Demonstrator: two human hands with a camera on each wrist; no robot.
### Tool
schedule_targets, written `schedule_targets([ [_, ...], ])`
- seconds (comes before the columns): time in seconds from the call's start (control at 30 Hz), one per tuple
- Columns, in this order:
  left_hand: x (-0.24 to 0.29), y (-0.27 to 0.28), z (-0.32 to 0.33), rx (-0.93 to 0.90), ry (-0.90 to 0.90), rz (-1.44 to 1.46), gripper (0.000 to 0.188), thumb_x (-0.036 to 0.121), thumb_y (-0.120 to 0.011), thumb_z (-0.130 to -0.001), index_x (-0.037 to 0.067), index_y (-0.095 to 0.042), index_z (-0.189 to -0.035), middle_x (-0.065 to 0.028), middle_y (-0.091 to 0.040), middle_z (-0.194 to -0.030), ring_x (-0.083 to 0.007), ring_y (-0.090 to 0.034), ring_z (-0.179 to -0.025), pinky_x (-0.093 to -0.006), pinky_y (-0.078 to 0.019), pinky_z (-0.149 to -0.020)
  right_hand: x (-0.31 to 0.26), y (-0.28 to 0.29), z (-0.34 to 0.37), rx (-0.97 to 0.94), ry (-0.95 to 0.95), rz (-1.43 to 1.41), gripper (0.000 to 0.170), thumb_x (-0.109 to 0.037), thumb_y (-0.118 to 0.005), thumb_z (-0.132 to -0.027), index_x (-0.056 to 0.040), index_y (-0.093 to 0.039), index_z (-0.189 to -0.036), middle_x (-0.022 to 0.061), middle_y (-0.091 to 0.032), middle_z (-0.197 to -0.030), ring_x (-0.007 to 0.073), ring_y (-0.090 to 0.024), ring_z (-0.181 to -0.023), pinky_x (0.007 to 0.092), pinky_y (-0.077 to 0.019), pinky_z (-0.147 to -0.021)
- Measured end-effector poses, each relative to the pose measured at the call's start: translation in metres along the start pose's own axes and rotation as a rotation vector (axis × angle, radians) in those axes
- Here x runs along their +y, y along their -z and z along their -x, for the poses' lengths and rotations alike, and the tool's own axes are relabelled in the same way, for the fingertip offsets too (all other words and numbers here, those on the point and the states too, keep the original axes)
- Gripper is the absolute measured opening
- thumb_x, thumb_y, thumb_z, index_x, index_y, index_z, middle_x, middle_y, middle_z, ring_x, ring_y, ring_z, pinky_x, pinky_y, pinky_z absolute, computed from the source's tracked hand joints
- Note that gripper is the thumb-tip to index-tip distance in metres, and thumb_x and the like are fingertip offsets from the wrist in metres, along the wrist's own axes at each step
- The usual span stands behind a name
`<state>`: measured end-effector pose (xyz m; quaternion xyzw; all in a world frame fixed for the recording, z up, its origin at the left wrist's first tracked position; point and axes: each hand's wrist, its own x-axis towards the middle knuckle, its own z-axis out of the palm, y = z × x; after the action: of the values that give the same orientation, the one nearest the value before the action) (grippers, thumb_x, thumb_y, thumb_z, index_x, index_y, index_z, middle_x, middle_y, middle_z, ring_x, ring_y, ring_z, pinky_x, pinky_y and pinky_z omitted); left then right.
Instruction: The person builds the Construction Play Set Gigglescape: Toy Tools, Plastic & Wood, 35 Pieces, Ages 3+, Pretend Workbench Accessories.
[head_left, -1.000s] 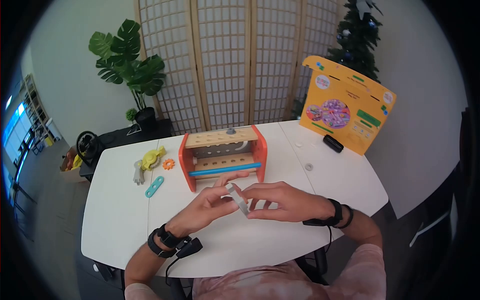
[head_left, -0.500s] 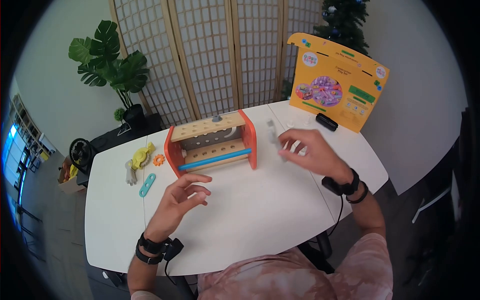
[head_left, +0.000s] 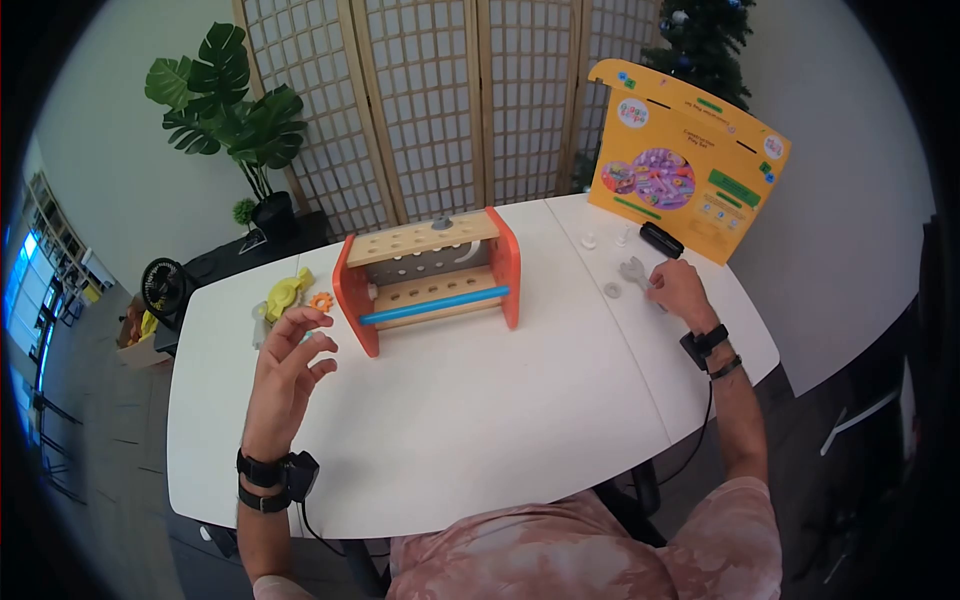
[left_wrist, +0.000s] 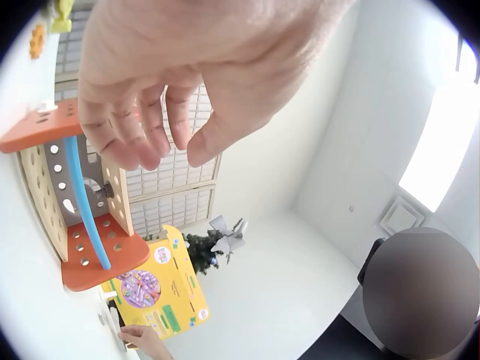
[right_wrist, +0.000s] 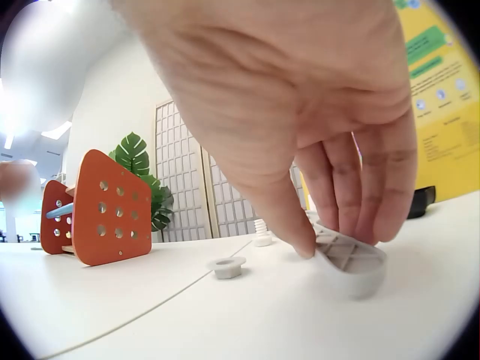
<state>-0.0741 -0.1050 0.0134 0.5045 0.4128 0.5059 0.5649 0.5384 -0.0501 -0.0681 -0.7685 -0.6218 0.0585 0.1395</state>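
Note:
At the right of the table, my right hand pinches a grey toy wrench between thumb and fingers. The right wrist view has the handle end of the wrench low over the white top, its ribbed side showing. Just left of it lies a grey nut, with white screws behind. My left hand hovers over the left side, fingers loosely bent and holding nothing. Its fingers overlap the yellow toy and the orange gear area, partly hiding pieces there.
A toy workbench with red sides and a blue bar stands at the back middle of the white table. Behind my right hand are a black case and an upright yellow box. A folding screen stands beyond.
My right hand has carried the wrench from in front of the workbench to the table's right side, near the nut. My left hand has let go of it and moved left.

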Motion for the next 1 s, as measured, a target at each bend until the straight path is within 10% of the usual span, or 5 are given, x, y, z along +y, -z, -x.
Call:
schedule_targets([
  [0.13, 0.004, 0.009, -0.008, 0.084, -0.052, 0.031, 0.033, 0.013, -0.067, -0.105, 0.009, -0.061, -0.137, -0.0030, -0.062, -0.135, -0.0085, -0.064, -0.107, -0.0304, -0.0531, -0.092, -0.036, 0.017, 0.008, 0.053, 0.083, 0.132, 0.033, -0.026, -0.088, -0.085, 0.0003, -0.083, -0.104, 0.0163, -0.080, -0.089, 0.0288, -0.079, -0.085, 0.0384, -0.0624, -0.080],
  [0.3, 0.006, 0.016, -0.041, 0.172, -0.113, -0.111, 0.054, 0.048, -0.064, -0.112, 0.008, -0.057, -0.149, -0.0074, -0.062, -0.142, -0.0145, -0.062, -0.121, -0.0376, -0.0525, -0.104, -0.096, 0.026, 0.002, -0.018, 0.272, -0.235, 0.047, -0.044, -0.085, -0.094, 0.0014, -0.082, -0.105, 0.0142, -0.080, -0.088, 0.0258, -0.078, -0.084, 0.0385, -0.0635, -0.079],
  [0.37, -0.005, 0.021, -0.058, 0.172, -0.041, -0.087, 0.058, 0.050, -0.065, -0.111, 0.008, -0.057, -0.150, -0.0081, -0.061, -0.143, -0.0159, -0.062, -0.124, -0.0390, -0.0521, -0.105, -0.132, 0.027, -0.001, -0.395, 0.117, -0.617, 0.062, -0.058, -0.070, -0.105, -0.0017, -0.076, -0.130, 0.0120, -0.079, -0.112, 0.0229, -0.077, -0.093, 0.0389, -0.0652, -0.081],
  [0.57, -0.019, 0.015, -0.088, -0.072, 0.270, -0.163, 0.080, 0.078, -0.047, -0.107, 0.012, -0.065, -0.149, -0.0126, -0.069, -0.141, -0.0258, -0.061, -0.136, -0.0514, -0.0457, -0.118, -0.208, 0.006, -0.011, -0.673, 0.109, -0.820, 0.100, -0.083, -0.037, -0.106, 0.0006, -0.050, -0.160, 0.0217, -0.059, -0.148, 0.0346, -0.069, -0.127, 0.0474, -0.0658, -0.097],
  [1.0, -0.016, 0.018, -0.076, -0.127, 0.190, -0.113, 0.059, 0.044, -0.060, -0.111, 0.006, -0.057, -0.156, -0.0124, -0.068, -0.147, -0.0228, -0.062, -0.139, -0.0494, -0.0489, -0.118, -0.218, 0.009, -0.008, -0.774, 0.118, -1.230, 0.065, -0.052, -0.056, -0.110, 0.0012, -0.055, -0.147, 0.0154, -0.059, -0.140, 0.0336, -0.070, -0.122, 0.0522, -0.0660, -0.100],
])
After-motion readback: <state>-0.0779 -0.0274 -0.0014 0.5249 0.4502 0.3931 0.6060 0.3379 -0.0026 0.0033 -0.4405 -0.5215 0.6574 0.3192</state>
